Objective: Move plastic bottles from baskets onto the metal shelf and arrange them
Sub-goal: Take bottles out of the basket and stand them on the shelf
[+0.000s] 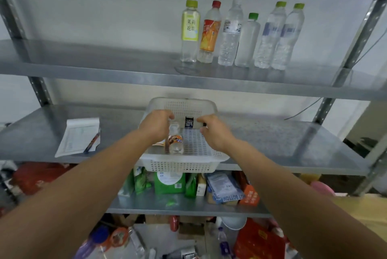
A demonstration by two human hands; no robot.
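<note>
- Head view: the bottle (175, 140) stands in the near-left part of the basket (184, 163). The basket is a white perforated plastic tray on the middle shelf (272, 139), with its near edge just over the shelf lip.
- The left hand (157, 124) reaches into the basket with its fingers curled round the bottle's neck. The cap is hidden under the hand.
- The right hand (213, 132) hovers over the basket's right side with bent fingers, its thumb near a small dark item (189, 123). I cannot tell whether it pinches anything.
- The bottle is round, of thin clear plastic, with an orange-and-brown label. It seems to hold little or nothing, so it is probably light, easy to dent if squeezed, and smooth enough to slip. The stiff neck or the labelled waist looks the safest place to hold it.
- Something brownish leans against its left side, too hidden to name.
- On the upper shelf (104, 68) a row of six bottles (240, 36) stands upright and close together toward the right. Most have green caps and one has a red cap. The two on the left carry yellow and orange labels, and ribbed clear water bottles stand on the right.
- Both shelves are dull grey sheet metal, smooth and hard. A light bottle will likely slide or tip there, so it should be set down square on its base.
- Paper (77, 135) and a pen (92, 143) lie on the middle shelf, well left of the basket.
</note>
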